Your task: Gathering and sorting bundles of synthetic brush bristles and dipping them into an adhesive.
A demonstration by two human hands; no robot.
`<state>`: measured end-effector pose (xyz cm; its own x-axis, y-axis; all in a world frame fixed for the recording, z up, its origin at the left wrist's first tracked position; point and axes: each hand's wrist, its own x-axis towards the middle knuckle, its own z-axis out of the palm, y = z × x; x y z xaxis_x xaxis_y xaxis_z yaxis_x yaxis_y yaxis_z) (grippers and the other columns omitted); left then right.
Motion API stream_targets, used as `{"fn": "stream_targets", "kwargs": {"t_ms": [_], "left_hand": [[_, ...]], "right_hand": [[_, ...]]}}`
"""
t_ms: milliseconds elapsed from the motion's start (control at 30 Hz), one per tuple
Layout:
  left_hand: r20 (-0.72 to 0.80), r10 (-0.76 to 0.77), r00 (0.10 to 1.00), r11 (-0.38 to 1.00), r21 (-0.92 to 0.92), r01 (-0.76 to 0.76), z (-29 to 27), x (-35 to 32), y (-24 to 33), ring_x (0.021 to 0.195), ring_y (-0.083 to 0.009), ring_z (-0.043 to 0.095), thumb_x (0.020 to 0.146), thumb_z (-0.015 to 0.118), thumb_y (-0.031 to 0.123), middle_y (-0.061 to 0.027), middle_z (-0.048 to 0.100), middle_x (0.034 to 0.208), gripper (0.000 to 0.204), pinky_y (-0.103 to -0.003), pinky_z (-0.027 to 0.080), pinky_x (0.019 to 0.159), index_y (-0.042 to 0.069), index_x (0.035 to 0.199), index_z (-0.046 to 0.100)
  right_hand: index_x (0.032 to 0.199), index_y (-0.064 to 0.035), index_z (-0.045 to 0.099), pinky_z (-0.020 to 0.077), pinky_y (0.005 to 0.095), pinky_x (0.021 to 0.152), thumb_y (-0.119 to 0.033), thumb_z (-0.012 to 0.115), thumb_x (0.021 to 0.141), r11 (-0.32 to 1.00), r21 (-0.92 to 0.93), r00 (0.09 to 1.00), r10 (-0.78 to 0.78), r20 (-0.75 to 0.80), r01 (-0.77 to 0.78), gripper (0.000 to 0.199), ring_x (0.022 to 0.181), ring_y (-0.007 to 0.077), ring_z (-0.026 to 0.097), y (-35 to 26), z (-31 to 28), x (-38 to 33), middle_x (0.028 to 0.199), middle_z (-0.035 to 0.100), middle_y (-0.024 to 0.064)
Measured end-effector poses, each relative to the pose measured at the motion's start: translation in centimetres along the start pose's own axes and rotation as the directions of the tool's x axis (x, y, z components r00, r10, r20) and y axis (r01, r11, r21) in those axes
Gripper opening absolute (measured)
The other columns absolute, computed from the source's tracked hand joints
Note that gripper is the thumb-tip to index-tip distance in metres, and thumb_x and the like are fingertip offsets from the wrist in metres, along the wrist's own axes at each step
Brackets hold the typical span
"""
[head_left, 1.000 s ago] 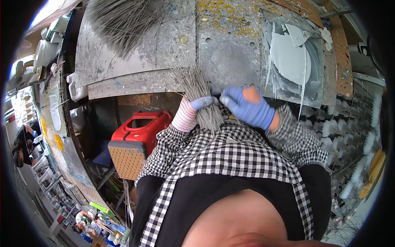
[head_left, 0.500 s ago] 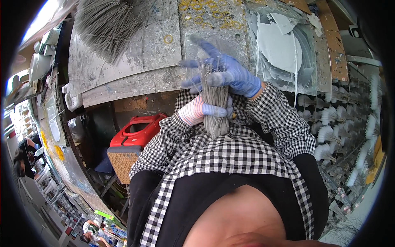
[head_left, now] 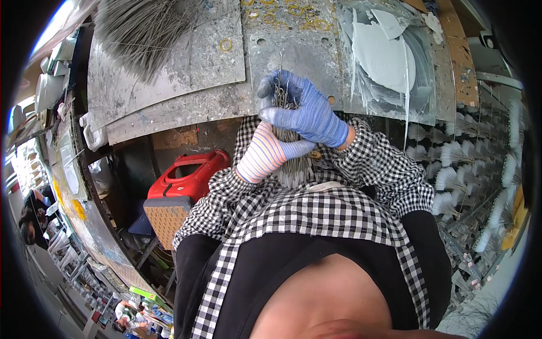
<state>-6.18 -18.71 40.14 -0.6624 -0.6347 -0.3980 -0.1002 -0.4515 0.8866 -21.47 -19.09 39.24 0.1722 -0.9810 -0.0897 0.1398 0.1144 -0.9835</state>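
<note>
My left hand (head_left: 263, 153), in a striped pale glove with blue fingertips, is closed round a bundle of thin grey wires (head_left: 294, 174) in front of my apron. The lower wire ends hang below that hand, fanned slightly. At the top of the bundle, small twisted loops show between my fingers. My right hand (head_left: 318, 116), in a blue glove with greyed fingertips, curls round this upper end, thumb and fingers against the wires. One looped wire (head_left: 281, 59) stands up above the rest, over the bench. Whether the right fingers pinch that single wire is hard to see.
A spattered metal-topped bench (head_left: 220, 70) spans the front. On it lie a large pile of grey wires (head_left: 141, 39), yellow rings (head_left: 226, 44) and white paste (head_left: 384, 56). A red plastic stool (head_left: 189, 175) stands left; racks of white-tipped wire bunches (head_left: 451, 175) fill the right.
My right hand has come down from spread fingers to a curled grip at the bundle's top. The left hand has risen slightly along the wires. One wire now sticks up.
</note>
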Motion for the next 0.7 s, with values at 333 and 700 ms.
{"fn": "stream_targets", "kwargs": {"t_ms": [333,700], "left_hand": [[0.113,-0.121,0.986,0.966,-0.216,0.144,-1.3,0.7,-1.1,0.102,-0.0164,0.063,0.078,0.081,0.005,-0.0082,0.065,0.113,0.058,-0.033,0.052,0.093,0.002,0.127,0.052],[0.113,0.151,0.982,0.978,-0.160,-0.132,-1.0,2.1,1.4,0.119,-0.0246,0.057,0.076,0.083,0.014,-0.0145,0.060,0.125,0.073,-0.040,0.045,0.107,-0.003,0.136,0.046]], "right_hand": [[0.114,-0.0043,0.065,0.0559,0.0358,0.088,-0.033,0.039,0.106,0.695,-0.668,0.922,0.020,0.387,0.265,0.039,0.095,0.0226,0.071,-5.1,-1.1,6.4,0.099,0.072,0.0126],[0.129,-0.0081,0.061,0.0519,0.0375,0.097,-0.032,0.057,0.097,0.900,-0.221,0.919,-0.332,0.212,0.376,0.039,0.107,0.0214,0.066,-5.4,0.0,3.9,0.120,0.068,0.0090]]}}
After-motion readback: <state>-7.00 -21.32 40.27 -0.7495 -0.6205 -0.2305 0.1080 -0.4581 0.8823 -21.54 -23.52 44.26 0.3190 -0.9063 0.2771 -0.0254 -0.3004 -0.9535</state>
